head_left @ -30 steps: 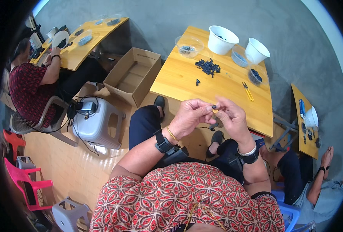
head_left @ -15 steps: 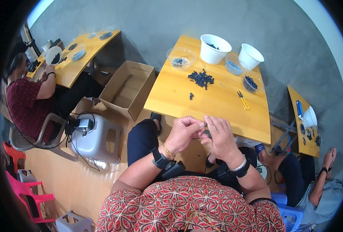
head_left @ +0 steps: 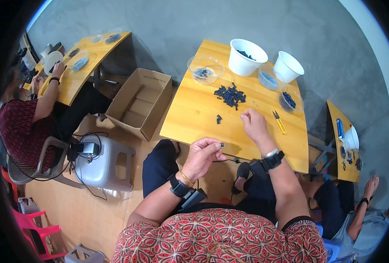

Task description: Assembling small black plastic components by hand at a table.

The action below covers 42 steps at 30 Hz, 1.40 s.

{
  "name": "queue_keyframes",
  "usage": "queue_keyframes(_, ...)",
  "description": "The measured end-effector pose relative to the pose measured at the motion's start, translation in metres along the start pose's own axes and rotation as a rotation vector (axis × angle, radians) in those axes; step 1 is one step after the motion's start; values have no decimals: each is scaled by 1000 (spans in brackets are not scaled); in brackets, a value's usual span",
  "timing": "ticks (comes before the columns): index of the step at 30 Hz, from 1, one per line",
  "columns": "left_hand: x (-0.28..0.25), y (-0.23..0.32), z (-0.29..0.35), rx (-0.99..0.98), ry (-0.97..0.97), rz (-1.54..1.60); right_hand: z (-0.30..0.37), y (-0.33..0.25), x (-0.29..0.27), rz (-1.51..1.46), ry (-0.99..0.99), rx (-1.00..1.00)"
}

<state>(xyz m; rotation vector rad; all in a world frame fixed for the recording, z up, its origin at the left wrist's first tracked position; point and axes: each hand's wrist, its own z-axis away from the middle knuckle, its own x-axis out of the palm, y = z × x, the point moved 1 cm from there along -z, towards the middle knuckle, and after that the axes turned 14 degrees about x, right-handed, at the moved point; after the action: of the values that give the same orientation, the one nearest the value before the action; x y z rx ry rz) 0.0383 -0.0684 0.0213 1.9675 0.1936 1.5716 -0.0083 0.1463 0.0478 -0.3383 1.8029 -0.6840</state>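
Note:
My left hand (head_left: 202, 155) is at the table's front edge. Its thumb and fingers pinch a small black plastic part (head_left: 222, 144). My right hand (head_left: 255, 126) is over the wooden table (head_left: 190, 118), fingers curled together; whatever they hold, if anything, is hidden. Just beyond it are a few tiny pale bits (head_left: 255, 104). To its left lies a pile of small black plastic parts (head_left: 230, 95), and a few more black parts (head_left: 219, 119) sit apart, nearer to me. Yellow thread snips (head_left: 279, 122) lie to the right of my right hand.
Along the far side stand a white bucket (head_left: 242, 66) with black parts, another white bucket (head_left: 289, 67), and clear bowls (head_left: 205, 76) of small parts. A cardboard box (head_left: 137, 103) and grey stool (head_left: 104, 168) are on the left. One person (head_left: 28, 116) works there; another (head_left: 361, 219) sits right.
My hands have separated. The right hand has moved forward and right over the table; the left has come slightly down, with the small black part now showing in its pinch.

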Motion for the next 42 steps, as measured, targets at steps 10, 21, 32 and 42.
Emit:
queue_keyframes(10, -6, 8, 1, 8, 14, -46, -33, 14, 39, 368, 60, 53)
queue_keyframes(21, 22, 20, 11, -27, -31, 27, 65, -33, -40, -760, -454, 149)
queue_keyframes(32, 58, 24, 41, 36, -196, -1, 119, -72, -56, -1053, -526, -51)
queue_keyframes(42, 62, 23, 47, 44, -192, -19, 126, -72, -58, -988, -491, -130)
